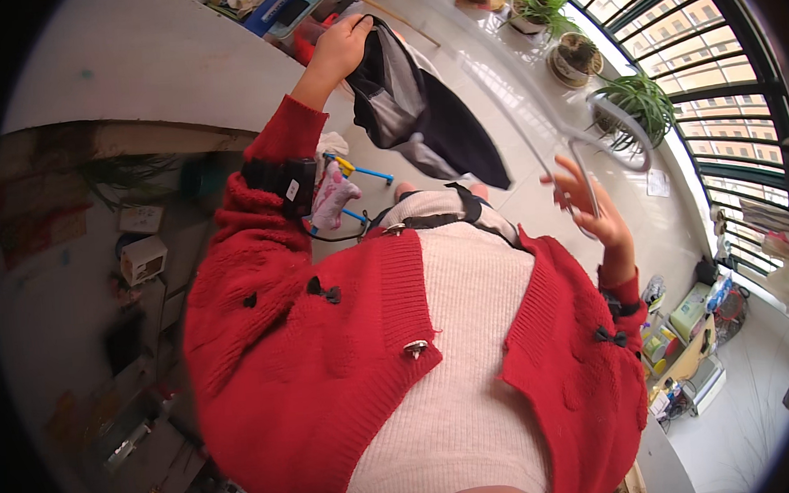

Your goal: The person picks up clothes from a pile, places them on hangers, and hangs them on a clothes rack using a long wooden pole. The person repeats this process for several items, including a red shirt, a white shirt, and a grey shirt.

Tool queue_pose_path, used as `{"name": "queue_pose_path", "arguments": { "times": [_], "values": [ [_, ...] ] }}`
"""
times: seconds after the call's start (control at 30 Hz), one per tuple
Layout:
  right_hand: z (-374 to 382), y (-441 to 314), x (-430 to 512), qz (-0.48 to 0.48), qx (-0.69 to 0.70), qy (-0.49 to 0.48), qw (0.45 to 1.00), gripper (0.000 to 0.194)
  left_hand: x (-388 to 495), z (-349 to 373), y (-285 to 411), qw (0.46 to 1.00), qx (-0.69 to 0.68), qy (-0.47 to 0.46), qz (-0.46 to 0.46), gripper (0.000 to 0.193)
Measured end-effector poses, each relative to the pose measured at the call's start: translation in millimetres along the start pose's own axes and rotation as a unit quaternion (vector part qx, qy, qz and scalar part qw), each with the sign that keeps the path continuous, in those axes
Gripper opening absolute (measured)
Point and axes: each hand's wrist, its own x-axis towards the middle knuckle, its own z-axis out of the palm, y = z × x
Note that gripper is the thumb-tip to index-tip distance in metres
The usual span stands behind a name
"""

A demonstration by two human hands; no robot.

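My left hand (346,45) is raised and pinches the edge of a dark garment (458,119) with a grey inner side. The garment hangs down and outward over the floor, apart from the hanger. In my right hand (593,202) is a pale grey clothes hanger (565,127), its bars running between the spread fingers and thumb. The hanger is blurred, and its far end reaches up past the garment.
Potted plants (573,56) line the floor below a barred window (714,96). A wooden stick (389,16) is at the top. Beside my left arm is a blue-and-yellow tubular frame (364,173) with a pink patterned cloth (334,199). A white wall (157,65) stands to the left.
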Motion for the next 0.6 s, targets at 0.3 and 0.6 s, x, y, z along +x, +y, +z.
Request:
{"name": "queue_pose_path", "arguments": {
  "times": [0.3, 0.6],
  "values": [
    [8.6, 35.2, 23.3, 0.079, -0.04, -0.118, 0.989, 0.077, -33.6, -7.0, 71.1, 0.991, 0.104, -0.062, 0.063, 0.038],
    [19.5, 10.9, 87.3, -0.06, -0.032, -0.137, 0.988, 0.075, -50.0, -39.2, 142.7, 0.949, -0.038, -0.068, 0.306, 0.017]
  ]
}}
